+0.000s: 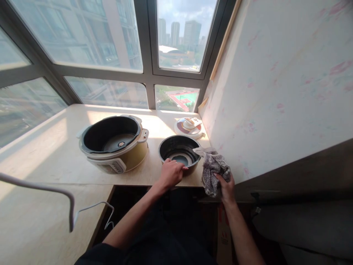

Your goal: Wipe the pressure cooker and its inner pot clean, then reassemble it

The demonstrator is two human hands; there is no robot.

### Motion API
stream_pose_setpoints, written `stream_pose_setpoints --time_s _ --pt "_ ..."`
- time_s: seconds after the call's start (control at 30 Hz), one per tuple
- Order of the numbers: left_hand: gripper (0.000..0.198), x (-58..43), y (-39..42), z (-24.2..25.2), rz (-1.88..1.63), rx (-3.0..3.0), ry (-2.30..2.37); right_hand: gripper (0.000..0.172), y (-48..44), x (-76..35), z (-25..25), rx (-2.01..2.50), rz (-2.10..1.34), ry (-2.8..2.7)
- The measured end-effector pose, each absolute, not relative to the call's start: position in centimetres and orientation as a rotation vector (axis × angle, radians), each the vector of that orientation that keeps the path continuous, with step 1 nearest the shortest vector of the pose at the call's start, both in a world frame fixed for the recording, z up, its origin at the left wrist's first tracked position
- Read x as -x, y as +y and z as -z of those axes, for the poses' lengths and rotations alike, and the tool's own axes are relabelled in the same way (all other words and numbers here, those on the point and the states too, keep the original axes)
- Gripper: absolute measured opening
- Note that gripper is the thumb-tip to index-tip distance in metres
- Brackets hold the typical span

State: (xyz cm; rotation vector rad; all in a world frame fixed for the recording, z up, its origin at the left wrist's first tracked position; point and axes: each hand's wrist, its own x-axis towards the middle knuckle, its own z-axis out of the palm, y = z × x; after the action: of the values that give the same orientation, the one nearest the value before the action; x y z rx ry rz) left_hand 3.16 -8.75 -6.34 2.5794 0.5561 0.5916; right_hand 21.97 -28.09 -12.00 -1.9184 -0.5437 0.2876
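- Fingers of the left hand [171,173] bent over the near rim of the inner pot [179,146], gripping it; fingertip detail too small to tell.
- Right hand [227,187], right of center: fingers closed on a bunched grey-brown cloth [215,171], which hangs just beside the pot's right rim; can't tell if they touch.
- Inner pot: middle of frame, upright on the pale wooden ledge [68,158], dark inside.
- Cooker body [132,156]: left of center, lidless, control panel [113,167] facing lower left, apart from the pot.
- Lid [189,127]: just behind the pot, by the floral wall [275,81].
- White cable [41,186]: lower left, bent downward.
- Windows across the top left and center.
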Motion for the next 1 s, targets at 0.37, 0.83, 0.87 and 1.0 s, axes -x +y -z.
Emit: stream_pose_setpoints --time_s 0.37,0.83,0.87,1.0 --pt "0.030 -4.1 -4.6 2.4 -0.536 -2.307 0.734 0.053 -21.2 -12.9 7.1 1.753 0.166 -1.294" --pt "0.055 -2.0 -1.1 3.9 -0.676 -1.803 0.671 0.048 -15.8 -26.1 2.9 1.768 -0.087 -0.985" --pt "0.056 -1.8 -0.8 4.5 -0.692 -1.774 0.668 0.047 -15.2 -27.3 3.2 1.771 -0.147 -0.953" --pt "0.059 -1.1 0.5 6.1 -0.769 -1.693 0.658 0.038 -12.6 -31.1 5.2 1.714 -0.415 -0.850"
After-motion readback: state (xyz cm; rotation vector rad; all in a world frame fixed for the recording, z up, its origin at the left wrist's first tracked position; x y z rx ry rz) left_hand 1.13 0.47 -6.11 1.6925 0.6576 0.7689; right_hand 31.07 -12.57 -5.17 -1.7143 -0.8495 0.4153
